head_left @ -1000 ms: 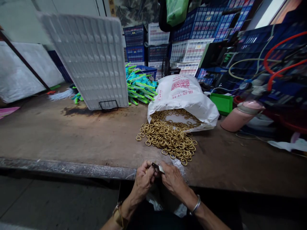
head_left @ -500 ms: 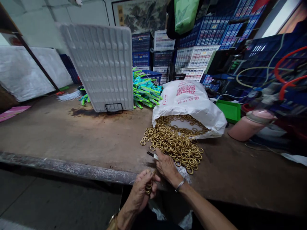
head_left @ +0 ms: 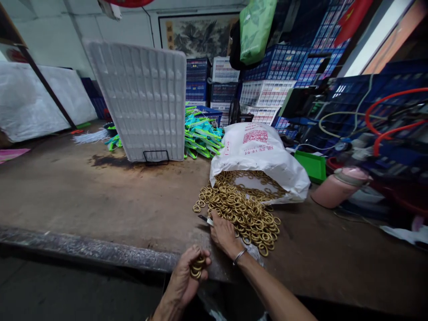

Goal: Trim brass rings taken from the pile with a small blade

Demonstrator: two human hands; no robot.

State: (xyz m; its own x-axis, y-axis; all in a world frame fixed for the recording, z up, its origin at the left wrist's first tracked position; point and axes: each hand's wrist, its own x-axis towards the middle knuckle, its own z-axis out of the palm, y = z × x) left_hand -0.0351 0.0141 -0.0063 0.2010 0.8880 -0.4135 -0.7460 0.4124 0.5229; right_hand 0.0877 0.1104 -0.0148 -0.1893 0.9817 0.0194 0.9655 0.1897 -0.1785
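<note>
My left hand [head_left: 187, 272] is closed around several gold rings [head_left: 197, 268], held just off the table's front edge. My right hand [head_left: 224, 232] is closed on a small knife-like tool [head_left: 203, 219] with a dark tip and a white part; its grip is mostly hidden. The right fingertips are at the near left side of a heap of gold rings [head_left: 249, 214]. This heap spills from the mouth of a white printed sack [head_left: 257, 154] lying on its side. Clear plastic shows beneath the right wrist.
A pale ribbed panel [head_left: 143, 102] stands upright in a black wire stand [head_left: 156, 157]. Green and turquoise hangers [head_left: 202, 138] are piled behind it. To the right are a green tray [head_left: 310, 166] and a pink bottle [head_left: 337, 189]. Stacked crates [head_left: 267, 93] line the back.
My left hand has moved left and away from the right hand, showing more of its rings. My right hand and the tool have shifted slightly left. The camera view has tilted up.
</note>
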